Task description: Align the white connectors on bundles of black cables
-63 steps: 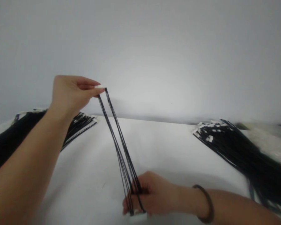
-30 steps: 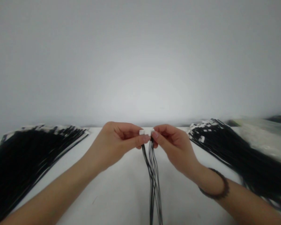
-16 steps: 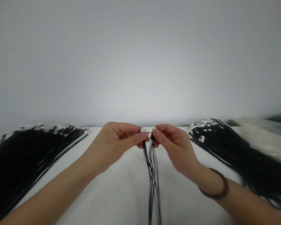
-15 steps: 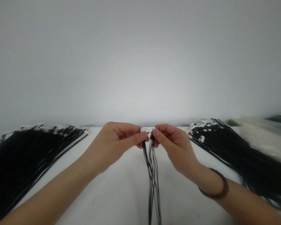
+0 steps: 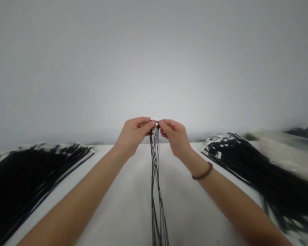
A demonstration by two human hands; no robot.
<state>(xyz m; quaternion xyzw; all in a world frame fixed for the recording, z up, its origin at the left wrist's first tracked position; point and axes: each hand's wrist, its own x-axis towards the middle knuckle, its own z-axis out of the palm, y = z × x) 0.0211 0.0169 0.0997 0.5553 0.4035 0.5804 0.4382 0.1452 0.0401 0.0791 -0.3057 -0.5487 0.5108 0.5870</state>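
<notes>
My left hand point(image 5: 133, 135) and my right hand point(image 5: 176, 136) meet in front of me, raised near the far edge of the table. Thumb and fingers of each are pinched on the small white connectors point(image 5: 154, 119) of thin black wires, and mostly cover them. From between the hands, the black wires point(image 5: 155, 171) hang in two strands that cross and run down toward me. Whether the white pieces are joined or only side by side is too small to tell.
A thick pile of black wires point(image 5: 23, 181) with white ends lies on the left of the white table point(image 5: 125, 205). Another wire bundle point(image 5: 259, 174) lies on the right, beside a clear plastic bag point(image 5: 284, 153). A pale wall point(image 5: 154, 68) rises behind.
Both hands have moved up and away from me, slightly to the left, carrying the connectors and wires. The pinching grips stay, and the forearms are stretched further out.
</notes>
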